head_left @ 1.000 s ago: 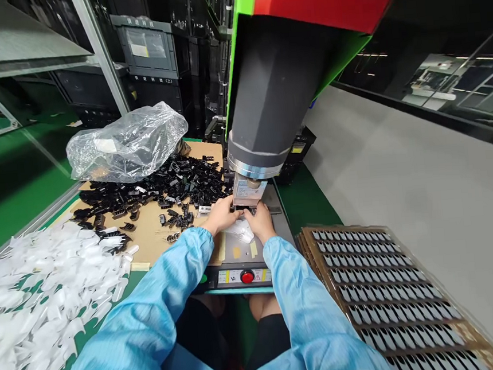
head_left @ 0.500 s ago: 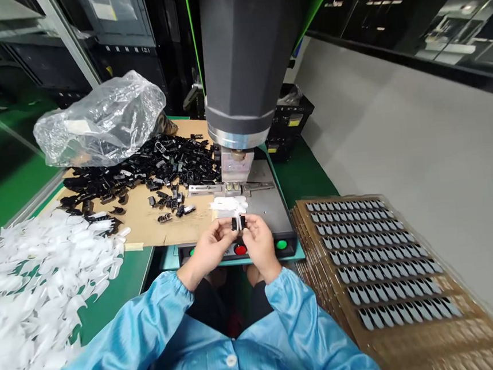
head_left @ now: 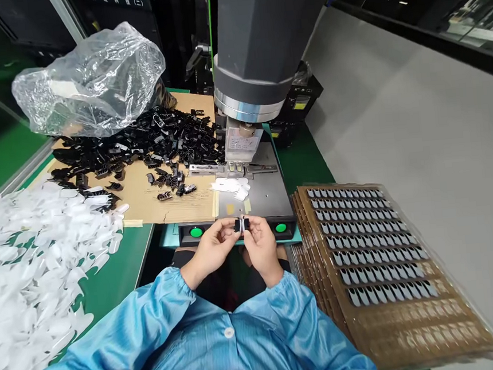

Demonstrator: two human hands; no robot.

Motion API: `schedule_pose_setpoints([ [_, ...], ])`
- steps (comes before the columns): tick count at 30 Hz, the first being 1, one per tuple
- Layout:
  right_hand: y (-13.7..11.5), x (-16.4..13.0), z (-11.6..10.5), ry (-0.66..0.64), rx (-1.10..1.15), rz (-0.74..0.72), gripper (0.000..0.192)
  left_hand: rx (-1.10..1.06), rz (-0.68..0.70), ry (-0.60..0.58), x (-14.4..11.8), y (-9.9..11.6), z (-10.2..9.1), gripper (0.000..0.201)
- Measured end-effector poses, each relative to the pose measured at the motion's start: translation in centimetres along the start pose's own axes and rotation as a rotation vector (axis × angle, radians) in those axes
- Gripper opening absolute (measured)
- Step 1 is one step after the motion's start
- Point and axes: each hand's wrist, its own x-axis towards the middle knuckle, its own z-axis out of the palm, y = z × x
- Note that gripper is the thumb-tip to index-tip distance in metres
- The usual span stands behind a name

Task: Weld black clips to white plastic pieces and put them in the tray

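I can't make out the small black part [head_left: 242,225]: too tiny, and the fingertips of my left hand [head_left: 211,250] and right hand [head_left: 260,247] cover its ends. White bit in its middle, unclear what. Press column [head_left: 259,34] is cut off at the top edge. White parts pile [head_left: 29,261] runs off the left edge. Tray stack [head_left: 378,265] blurs at its near right corner. Bag [head_left: 90,78] contents unreadable through the glare. Label on the press head [head_left: 238,142] too small to read.

Both arms bent inward, left hand [head_left: 211,250] and right hand [head_left: 261,246] meet fingertip to fingertip, pinching.
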Motion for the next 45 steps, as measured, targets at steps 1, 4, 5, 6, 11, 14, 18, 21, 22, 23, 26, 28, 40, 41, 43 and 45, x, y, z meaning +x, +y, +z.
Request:
schedule_pose_setpoints([
  [1, 0.0, -0.1, 0.0, -0.001, 0.000, 0.002, 0.030, 0.003, -0.001, -0.005, 0.0, 0.0, 0.0, 0.041],
  [4, 0.0, -0.1, 0.2, 0.008, 0.000, 0.004, 0.029, -0.004, -0.006, -0.019, 0.0, 0.1, -0.1, 0.042],
  [5, 0.0, -0.1, 0.2, 0.011, 0.000, 0.005, 0.029, -0.010, -0.010, -0.023, 0.0, 0.2, -0.2, 0.042],
  [6, 0.0, -0.1, 0.3, 0.013, 0.000, 0.007, 0.030, -0.015, -0.014, -0.026, 0.0, 0.2, -0.2, 0.042],
  [11, -0.2, -0.3, 0.3, 0.009, 0.005, 0.016, 0.030, -0.004, -0.017, -0.017, -0.1, 0.4, -0.2, 0.040],
  [14, -0.5, -0.5, 0.4, 0.026, 0.005, 0.021, 0.032, 0.005, -0.029, -0.015, -0.1, 0.5, -0.2, 0.039],
  [18, -1.3, -0.8, 0.2, 0.024, 0.042, 0.045, 0.041, -0.078, -0.078, -0.028, -0.1, 0.9, -0.3, 0.036],
  [21, -1.9, -0.8, 0.0, 0.027, 0.064, 0.061, 0.040, -0.266, -0.199, -0.099, 0.0, 1.4, -0.5, 0.035],
  [22, -2.1, -0.8, 0.0, 0.035, 0.078, 0.064, 0.039, -0.329, -0.242, -0.121, 0.0, 1.6, -0.6, 0.035],
  [23, -2.2, -0.8, 0.0, 0.040, 0.098, 0.068, 0.038, -0.382, -0.277, -0.138, 0.0, 1.8, -0.6, 0.034],
  [26, -2.7, -0.8, 0.1, 0.036, 0.167, 0.098, 0.037, -0.482, -0.341, -0.170, -0.1, 2.2, -0.7, 0.031],
  [28, -3.0, -0.9, 0.3, 0.029, 0.181, 0.113, 0.036, -0.517, -0.361, -0.190, -0.2, 2.4, -0.7, 0.029],
  [40, -3.4, -1.2, 0.5, 0.013, 0.141, 0.134, 0.035, -0.538, -0.386, -0.257, -0.1, 2.1, -1.1, 0.035],
  [41, -3.4, -1.2, 0.5, 0.013, 0.138, 0.134, 0.034, -0.533, -0.383, -0.259, -0.1, 2.1, -1.1, 0.034],
  [43, -3.4, -1.2, 0.5, 0.008, 0.145, 0.131, 0.033, -0.533, -0.384, -0.261, -0.2, 2.1, -1.0, 0.034],
  [45, -3.2, -1.3, 0.5, 0.008, 0.162, 0.120, 0.032, -0.541, -0.391, -0.257, -0.2, 2.1, -1.0, 0.034],
])
